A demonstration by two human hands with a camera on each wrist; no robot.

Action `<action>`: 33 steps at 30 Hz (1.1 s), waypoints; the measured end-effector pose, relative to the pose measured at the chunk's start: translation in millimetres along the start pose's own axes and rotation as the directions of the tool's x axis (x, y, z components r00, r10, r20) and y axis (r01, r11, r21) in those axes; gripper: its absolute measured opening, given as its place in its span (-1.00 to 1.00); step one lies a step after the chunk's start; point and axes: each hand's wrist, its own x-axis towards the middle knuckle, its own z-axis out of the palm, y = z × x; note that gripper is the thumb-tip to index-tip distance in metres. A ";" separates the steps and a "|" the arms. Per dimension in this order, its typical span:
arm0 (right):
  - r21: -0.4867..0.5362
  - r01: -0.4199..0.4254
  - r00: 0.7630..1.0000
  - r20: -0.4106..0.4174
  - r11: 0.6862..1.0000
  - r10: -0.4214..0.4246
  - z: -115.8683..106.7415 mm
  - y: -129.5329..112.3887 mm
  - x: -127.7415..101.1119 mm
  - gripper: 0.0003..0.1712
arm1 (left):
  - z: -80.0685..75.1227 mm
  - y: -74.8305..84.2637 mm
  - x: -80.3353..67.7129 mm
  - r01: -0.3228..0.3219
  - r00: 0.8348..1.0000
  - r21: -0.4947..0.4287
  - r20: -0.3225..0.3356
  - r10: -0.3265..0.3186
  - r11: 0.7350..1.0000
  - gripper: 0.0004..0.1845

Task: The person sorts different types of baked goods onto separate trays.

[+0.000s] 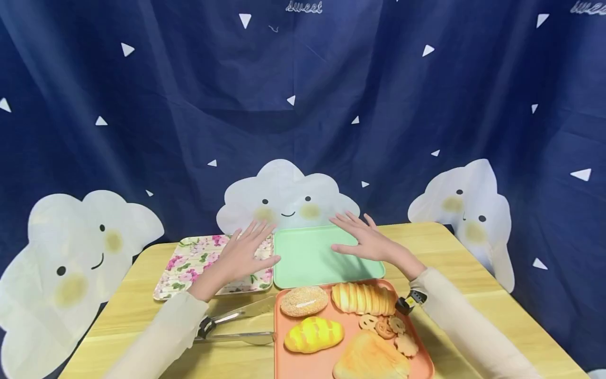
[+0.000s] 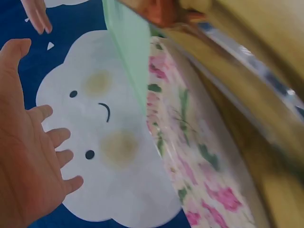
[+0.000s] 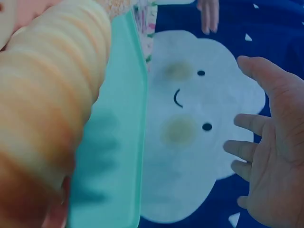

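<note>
Overhead, both hands hover spread above the trays, holding nothing: left hand point(image 1: 239, 256) over the floral tray point(image 1: 189, 263), right hand point(image 1: 366, 243) over the green tray point(image 1: 307, 263). Left wrist view: fingers point(image 2: 52, 137) splayed, empty. Right wrist view: likewise. Judging so, nothing is grasped yet; the tongs point(image 1: 236, 326) on the bench and the bread tray point(image 1: 284, 363) lie nearest.

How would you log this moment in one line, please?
left hand: open above floral tray | right hand: open above green tray | tongs: untouched
</note>
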 end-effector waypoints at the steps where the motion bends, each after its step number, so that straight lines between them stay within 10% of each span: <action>1: 0.019 0.000 1.000 0.000 1.000 0.000 -1.2 2.9 -3.2 -0.11 | 0.7 -2.4 -4.5 0.000 1.000 -0.012 0.005 0.000 1.000 -0.05; 13: 0.262 -0.034 0.998 0.064 0.965 0.017 -13.5 68.8 -52.4 -0.49 | -2.2 -39.1 -65.1 0.067 0.993 -0.277 0.108 -0.039 0.958 -0.05; 20: 0.468 -0.202 0.961 0.262 0.860 0.083 -5.3 96.7 -68.9 -0.68 | -0.6 -51.6 -85.8 0.056 0.976 -0.447 0.212 0.045 0.893 -0.20; 26: 0.504 -0.316 0.917 0.380 0.804 0.122 2.2 103.9 -71.1 -0.71 | -3.1 -53.0 -96.9 0.107 0.918 -0.572 0.370 0.140 0.813 -0.24; 33: 0.470 -0.347 0.907 0.387 0.812 0.164 13.2 106.4 -70.5 -0.77 | -3.9 -51.7 -101.4 0.107 0.854 -0.585 0.468 0.227 0.804 -0.22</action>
